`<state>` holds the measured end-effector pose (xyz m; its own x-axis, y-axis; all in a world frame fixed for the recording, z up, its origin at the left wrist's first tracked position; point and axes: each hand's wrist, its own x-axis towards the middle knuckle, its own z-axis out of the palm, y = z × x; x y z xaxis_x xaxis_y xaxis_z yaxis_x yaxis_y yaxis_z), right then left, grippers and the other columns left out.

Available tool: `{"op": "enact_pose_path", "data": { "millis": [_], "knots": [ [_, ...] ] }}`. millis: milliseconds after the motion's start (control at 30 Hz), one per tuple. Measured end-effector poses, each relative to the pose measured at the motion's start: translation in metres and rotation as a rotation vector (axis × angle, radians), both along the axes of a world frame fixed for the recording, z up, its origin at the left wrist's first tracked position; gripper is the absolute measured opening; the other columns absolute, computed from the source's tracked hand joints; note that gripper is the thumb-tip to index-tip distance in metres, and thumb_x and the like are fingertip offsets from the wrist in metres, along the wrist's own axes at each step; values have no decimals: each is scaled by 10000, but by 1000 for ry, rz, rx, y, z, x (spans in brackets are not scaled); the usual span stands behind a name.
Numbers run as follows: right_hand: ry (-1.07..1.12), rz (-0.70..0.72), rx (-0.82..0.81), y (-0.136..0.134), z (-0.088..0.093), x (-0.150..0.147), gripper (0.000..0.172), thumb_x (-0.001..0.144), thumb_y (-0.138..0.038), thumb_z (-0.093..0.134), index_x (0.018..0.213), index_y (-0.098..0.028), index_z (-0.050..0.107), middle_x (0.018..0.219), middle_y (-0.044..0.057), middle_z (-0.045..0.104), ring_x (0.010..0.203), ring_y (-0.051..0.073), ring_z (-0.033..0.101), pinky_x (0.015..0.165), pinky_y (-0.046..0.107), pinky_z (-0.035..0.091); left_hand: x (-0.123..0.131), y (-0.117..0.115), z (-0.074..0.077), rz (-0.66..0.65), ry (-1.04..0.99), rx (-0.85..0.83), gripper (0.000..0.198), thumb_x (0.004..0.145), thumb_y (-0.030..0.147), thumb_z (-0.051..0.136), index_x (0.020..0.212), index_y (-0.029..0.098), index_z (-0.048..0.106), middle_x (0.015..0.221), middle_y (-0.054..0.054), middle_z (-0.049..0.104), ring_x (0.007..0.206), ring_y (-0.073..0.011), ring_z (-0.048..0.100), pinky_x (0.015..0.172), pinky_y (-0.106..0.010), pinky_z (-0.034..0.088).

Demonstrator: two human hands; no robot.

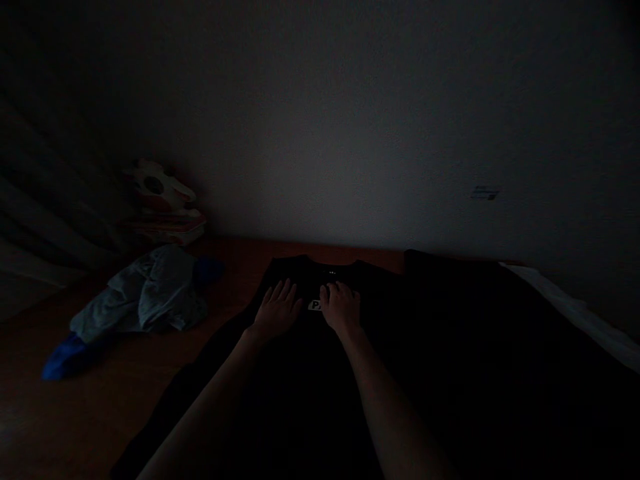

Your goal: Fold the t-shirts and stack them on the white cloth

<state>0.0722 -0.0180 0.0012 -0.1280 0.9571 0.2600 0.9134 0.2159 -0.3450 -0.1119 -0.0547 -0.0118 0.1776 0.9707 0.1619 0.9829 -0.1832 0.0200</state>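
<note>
A black T-shirt (300,373) lies spread flat on a reddish-brown surface (125,393), its collar toward the wall. A small white print (315,305) shows on its chest. My left hand (278,309) rests flat on the shirt just left of the print, fingers stretched out and a little apart. My right hand (342,307) presses on the shirt just right of the print, its fingers lying forward on the cloth. Both forearms reach in from the bottom of the view. The scene is very dark.
A crumpled grey and blue garment (143,300) lies to the left. Behind it, against the wall, sits a stack of pale and reddish things (163,207). More dark cloth (475,320) covers the right side, with a white edge (575,313) beyond it.
</note>
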Motion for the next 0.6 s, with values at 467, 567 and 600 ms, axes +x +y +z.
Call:
{"op": "enact_pose_path", "data": {
  "millis": [467,567,600],
  "knots": [
    [-79,193,-235,68,-5,13,655,1024,-583,357,1541,-188,426,1673,130,292,1556,281,213,1226,591,138,1,-1,5,7,5,-28,517,1042,405,320,1473,200,518,1611,-138,424,1519,-374,310,1207,-588,265],
    [-65,149,-159,65,7,30,559,1033,-507,376,1492,-207,487,1634,118,386,1514,238,318,1208,503,250,1,-1,6,-3,21,-25,511,1043,389,306,1442,186,552,1606,-151,428,1510,-386,325,1195,-598,271],
    [-65,118,-129,62,14,41,510,1028,-466,406,1453,-213,529,1599,117,441,1482,231,373,1193,468,286,1,-1,5,-2,25,-20,516,1042,387,306,1446,178,549,1606,-159,424,1506,-388,332,1192,-595,274]
  ]
}}
